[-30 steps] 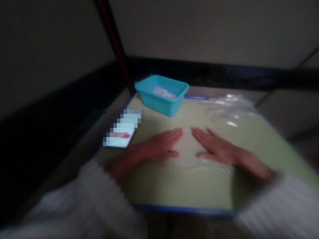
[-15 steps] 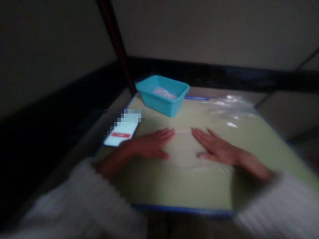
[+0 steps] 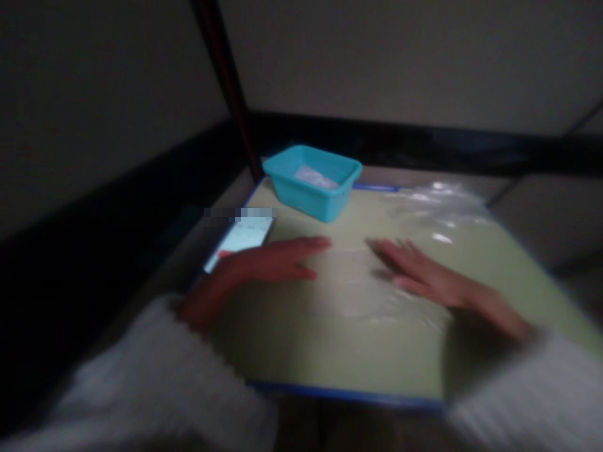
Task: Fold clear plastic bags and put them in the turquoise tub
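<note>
A clear plastic bag (image 3: 353,292) lies flat on the pale yellow-green table (image 3: 339,361), its outline faint in the dim light. My left hand (image 3: 287,258) is open at the bag's left side, fingers stretched out and thumb apart. On the right, my right hand (image 3: 421,271) hovers just above the bag's edge with its fingers extended and a shadow beneath them. Neither hand holds anything. Blur makes it hard to tell whether the left fingertips touch the bag.
A turquoise plastic basket (image 3: 313,194) stands at the back of the table, with whitish plastic (image 3: 315,177) inside. More clear plastic bags (image 3: 440,204) lie at the back right. A lit phone (image 3: 247,235) rests at the left edge, partly behind my left forearm.
My right hand has lifted a little and shifted right, away from the bag's middle. My left hand has risen slightly and turned more edge-on. The bag still lies on the table.
</note>
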The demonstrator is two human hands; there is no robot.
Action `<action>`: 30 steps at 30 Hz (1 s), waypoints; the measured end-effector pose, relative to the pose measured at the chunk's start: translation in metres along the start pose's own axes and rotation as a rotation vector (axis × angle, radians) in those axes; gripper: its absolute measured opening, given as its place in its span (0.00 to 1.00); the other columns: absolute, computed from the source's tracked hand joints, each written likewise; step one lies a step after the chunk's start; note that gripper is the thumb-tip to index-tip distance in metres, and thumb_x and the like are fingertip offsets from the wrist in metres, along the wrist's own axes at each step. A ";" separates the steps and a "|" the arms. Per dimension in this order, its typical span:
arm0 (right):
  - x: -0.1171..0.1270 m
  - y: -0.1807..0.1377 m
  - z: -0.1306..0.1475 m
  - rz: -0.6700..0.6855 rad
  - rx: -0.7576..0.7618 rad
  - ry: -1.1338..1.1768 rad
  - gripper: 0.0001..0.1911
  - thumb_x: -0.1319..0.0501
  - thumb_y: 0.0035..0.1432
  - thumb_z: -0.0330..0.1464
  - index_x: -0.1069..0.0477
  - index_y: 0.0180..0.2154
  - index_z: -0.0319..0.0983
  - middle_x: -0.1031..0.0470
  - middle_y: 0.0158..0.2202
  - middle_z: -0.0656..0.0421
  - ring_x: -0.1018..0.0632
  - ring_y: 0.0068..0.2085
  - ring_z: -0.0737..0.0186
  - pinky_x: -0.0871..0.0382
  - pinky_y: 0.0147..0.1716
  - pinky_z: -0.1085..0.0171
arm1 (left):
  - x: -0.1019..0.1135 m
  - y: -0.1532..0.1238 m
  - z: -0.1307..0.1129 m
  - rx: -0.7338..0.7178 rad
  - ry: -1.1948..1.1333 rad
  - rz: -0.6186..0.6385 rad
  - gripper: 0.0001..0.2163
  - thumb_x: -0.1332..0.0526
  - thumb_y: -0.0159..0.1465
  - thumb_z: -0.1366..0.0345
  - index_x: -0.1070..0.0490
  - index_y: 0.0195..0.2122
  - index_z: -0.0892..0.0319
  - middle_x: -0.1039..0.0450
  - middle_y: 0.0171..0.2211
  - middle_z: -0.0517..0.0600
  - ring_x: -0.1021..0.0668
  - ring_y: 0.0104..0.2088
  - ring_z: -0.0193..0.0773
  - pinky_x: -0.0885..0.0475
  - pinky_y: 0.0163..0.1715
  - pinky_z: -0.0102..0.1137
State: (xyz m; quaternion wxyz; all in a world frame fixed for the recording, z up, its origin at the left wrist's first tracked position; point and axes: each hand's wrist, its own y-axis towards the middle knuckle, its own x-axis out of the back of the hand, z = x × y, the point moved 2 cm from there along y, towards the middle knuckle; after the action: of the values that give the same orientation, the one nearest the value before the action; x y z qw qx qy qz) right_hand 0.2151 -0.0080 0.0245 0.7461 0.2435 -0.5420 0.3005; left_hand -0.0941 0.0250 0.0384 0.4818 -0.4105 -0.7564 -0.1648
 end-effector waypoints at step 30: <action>0.017 -0.007 -0.024 -0.133 -0.146 -0.132 0.25 0.61 0.68 0.41 0.33 0.53 0.39 0.34 0.59 0.51 0.30 0.56 0.49 0.50 0.60 0.40 | -0.020 0.018 -0.062 -0.369 0.078 0.033 0.13 0.50 0.66 0.70 0.28 0.46 0.58 0.32 0.56 0.50 0.32 0.58 0.35 0.48 0.63 0.34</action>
State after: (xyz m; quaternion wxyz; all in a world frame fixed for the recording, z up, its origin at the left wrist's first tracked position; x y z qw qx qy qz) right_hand 0.2398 0.0072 0.0338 0.7428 0.2433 -0.5929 0.1935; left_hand -0.0391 -0.0136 0.0484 0.4300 -0.4974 -0.6873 -0.3087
